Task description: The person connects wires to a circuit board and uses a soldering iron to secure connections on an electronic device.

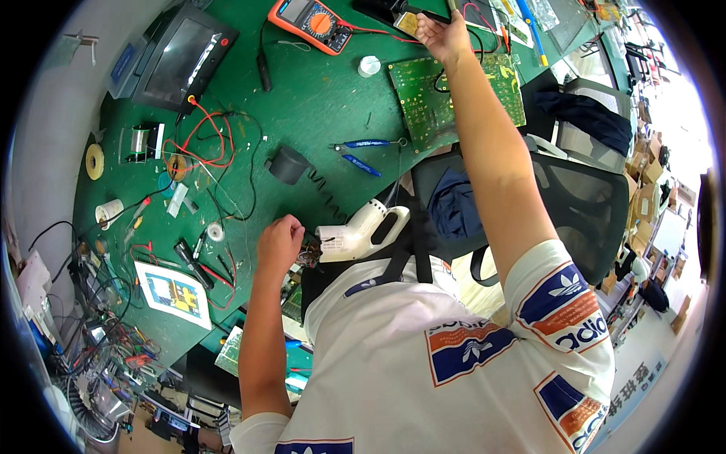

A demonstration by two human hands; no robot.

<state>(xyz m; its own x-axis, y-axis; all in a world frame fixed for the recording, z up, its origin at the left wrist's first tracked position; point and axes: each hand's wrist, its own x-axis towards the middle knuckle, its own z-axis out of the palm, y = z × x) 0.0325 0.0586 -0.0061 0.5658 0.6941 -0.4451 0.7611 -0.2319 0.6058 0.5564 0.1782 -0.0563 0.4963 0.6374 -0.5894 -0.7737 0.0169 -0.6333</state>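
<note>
My right hand (445, 36) is stretched far to the back and closed around what looks like a soldering iron, mostly hidden by the fingers. It is beside a black stand with a yellowish sponge (407, 23). A green circuit board (423, 110) lies under my right forearm. My left hand (280, 242) has its fingers curled beside the open end of a white hair-dryer-like housing (355, 236), where a tangle of wires (308, 254) shows. Whatever those fingers pinch is hidden. The housing rests at the table's near edge, with a black coiled cord (327, 195) next to it.
Blue-handled cutters (363, 155) and a black cup-shaped part (287, 165) lie mid-table. An orange multimeter (314, 24) and a black screen unit (185, 60) stand farther back. Solder wire (139, 144), red leads and a printed sheet (172, 293) are at left. Chairs (578, 212) stand right.
</note>
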